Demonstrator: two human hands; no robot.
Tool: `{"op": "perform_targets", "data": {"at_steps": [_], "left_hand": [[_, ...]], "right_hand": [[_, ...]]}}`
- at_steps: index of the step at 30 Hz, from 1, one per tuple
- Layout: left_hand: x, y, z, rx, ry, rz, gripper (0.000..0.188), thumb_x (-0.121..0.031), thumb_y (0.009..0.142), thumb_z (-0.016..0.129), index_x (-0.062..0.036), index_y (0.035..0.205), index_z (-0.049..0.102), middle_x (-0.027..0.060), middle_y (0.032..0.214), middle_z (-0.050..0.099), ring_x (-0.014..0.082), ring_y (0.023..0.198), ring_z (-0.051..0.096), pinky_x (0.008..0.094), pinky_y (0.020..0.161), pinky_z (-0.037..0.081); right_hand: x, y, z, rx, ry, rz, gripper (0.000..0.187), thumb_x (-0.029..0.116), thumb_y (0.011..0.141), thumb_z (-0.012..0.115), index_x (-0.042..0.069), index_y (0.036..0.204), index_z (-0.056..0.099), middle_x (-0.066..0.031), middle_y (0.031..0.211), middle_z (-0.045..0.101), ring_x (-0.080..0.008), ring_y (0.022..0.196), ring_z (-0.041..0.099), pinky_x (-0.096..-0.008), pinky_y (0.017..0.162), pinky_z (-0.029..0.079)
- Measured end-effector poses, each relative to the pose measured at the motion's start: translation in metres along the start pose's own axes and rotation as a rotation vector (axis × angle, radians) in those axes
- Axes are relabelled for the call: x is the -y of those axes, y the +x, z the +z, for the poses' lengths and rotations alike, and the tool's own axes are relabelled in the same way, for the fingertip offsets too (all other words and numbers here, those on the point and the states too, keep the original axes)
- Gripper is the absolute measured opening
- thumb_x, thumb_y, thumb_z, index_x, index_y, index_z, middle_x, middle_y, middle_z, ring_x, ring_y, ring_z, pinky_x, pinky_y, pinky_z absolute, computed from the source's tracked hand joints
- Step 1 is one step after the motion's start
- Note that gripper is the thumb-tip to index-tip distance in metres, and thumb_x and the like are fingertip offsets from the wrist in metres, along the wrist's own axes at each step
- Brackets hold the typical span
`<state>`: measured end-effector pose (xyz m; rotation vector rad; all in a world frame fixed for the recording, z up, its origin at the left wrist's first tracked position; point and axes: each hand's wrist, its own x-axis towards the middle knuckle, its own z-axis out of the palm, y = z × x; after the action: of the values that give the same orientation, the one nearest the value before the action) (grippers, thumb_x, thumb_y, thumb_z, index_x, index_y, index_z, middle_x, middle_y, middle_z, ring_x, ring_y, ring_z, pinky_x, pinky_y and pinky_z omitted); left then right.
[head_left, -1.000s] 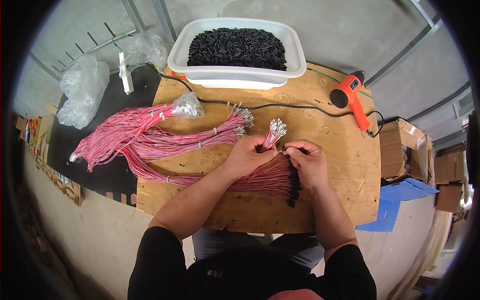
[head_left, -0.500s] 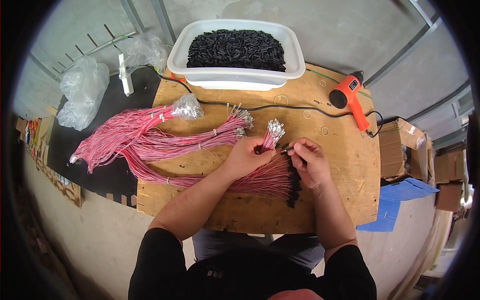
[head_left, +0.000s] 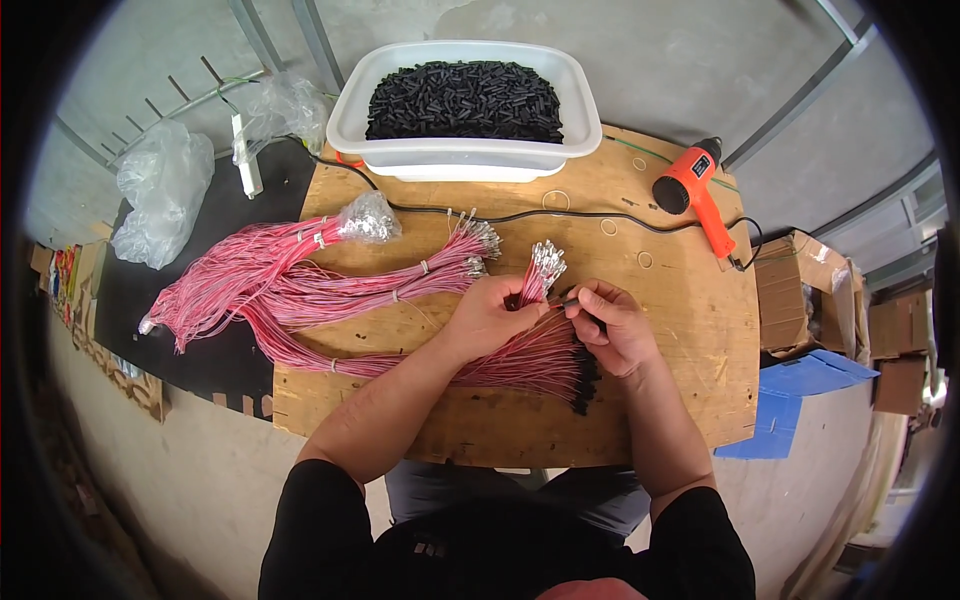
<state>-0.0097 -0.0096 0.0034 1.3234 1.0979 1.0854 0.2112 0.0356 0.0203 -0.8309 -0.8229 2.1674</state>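
My left hand [head_left: 490, 314] is closed around a bundle of red and pink wires, whose bare silvery terminals [head_left: 543, 262] stick up past the fingers. Just right of it, my right hand [head_left: 618, 328] pinches a small black sleeve [head_left: 572, 302] between thumb and fingers, close to a wire end. Another dark piece seems to lie within the curled right fingers, partly hidden. Below both hands, a fan of wires [head_left: 510, 362] from the same strand spreads over the wooden table [head_left: 690, 380]. Those wires end in a row of black sleeves [head_left: 584, 382].
A white tub [head_left: 470, 162] of loose black sleeves [head_left: 465, 100] stands at the back. An orange heat gun [head_left: 692, 190] with a black cord [head_left: 520, 213] lies at the back right. More tied wire bundles [head_left: 270, 250] stretch leftward. Rubber bands [head_left: 556, 202] dot the table; cardboard boxes [head_left: 785, 300] stand right.
My right fingers have curled in further around the black sleeve, and its tip sits nearer the wires. My left hand keeps its hold. The whole view has shifted slightly.
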Motion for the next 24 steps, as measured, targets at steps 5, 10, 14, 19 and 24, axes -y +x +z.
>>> {"op": "perform_targets", "data": {"at_steps": [5,10,14,19,24], "left_hand": [[0.004,0.001,0.000,0.011,0.008,-0.008,0.008,-0.007,0.094,0.069,-0.0002,0.089,0.068,-0.0035,0.075,0.063,0.0021,0.068,0.053,0.0211,0.059,0.042],[0.003,0.001,0.001,-0.013,0.046,0.012,0.009,-0.008,0.092,0.072,0.0017,0.093,0.071,-0.0027,0.077,0.065,0.0028,0.072,0.056,0.0214,0.063,0.046],[0.002,0.001,0.000,-0.043,0.135,0.038,0.015,-0.008,0.088,0.077,0.0020,0.099,0.074,-0.0001,0.082,0.070,0.0040,0.076,0.059,0.0227,0.067,0.050],[-0.005,-0.001,-0.002,-0.026,0.187,0.030,0.019,-0.007,0.084,0.080,0.0001,0.101,0.075,0.0027,0.085,0.073,0.0042,0.078,0.061,0.0236,0.069,0.051],[-0.011,-0.002,0.003,-0.033,0.174,0.086,0.021,-0.006,0.082,0.082,-0.0005,0.101,0.075,0.0031,0.085,0.074,0.0040,0.079,0.061,0.0238,0.071,0.052]], "right_hand": [[-0.001,0.000,0.001,-0.025,-0.050,-0.002,0.015,0.016,0.098,0.066,0.001,0.101,0.065,-0.0066,0.082,0.067,-0.0064,0.054,0.042,-0.0196,0.046,0.030],[0.006,-0.001,0.000,-0.067,-0.068,-0.044,0.012,0.013,0.097,0.067,0.001,0.099,0.066,-0.0048,0.082,0.068,-0.0056,0.057,0.046,-0.0186,0.048,0.031],[0.010,-0.004,0.001,-0.164,-0.142,-0.207,0.010,0.011,0.096,0.068,0.001,0.096,0.067,-0.0024,0.077,0.064,-0.0050,0.058,0.047,-0.0182,0.049,0.032],[0.000,-0.003,0.006,-0.162,-0.279,-0.211,0.011,0.007,0.092,0.073,0.000,0.099,0.069,-0.0007,0.075,0.063,-0.0042,0.059,0.046,-0.0188,0.052,0.034],[-0.012,-0.002,0.011,-0.115,-0.419,-0.213,0.010,0.005,0.092,0.072,-0.002,0.100,0.070,0.0038,0.075,0.060,-0.0019,0.061,0.045,-0.0188,0.054,0.035]]}}
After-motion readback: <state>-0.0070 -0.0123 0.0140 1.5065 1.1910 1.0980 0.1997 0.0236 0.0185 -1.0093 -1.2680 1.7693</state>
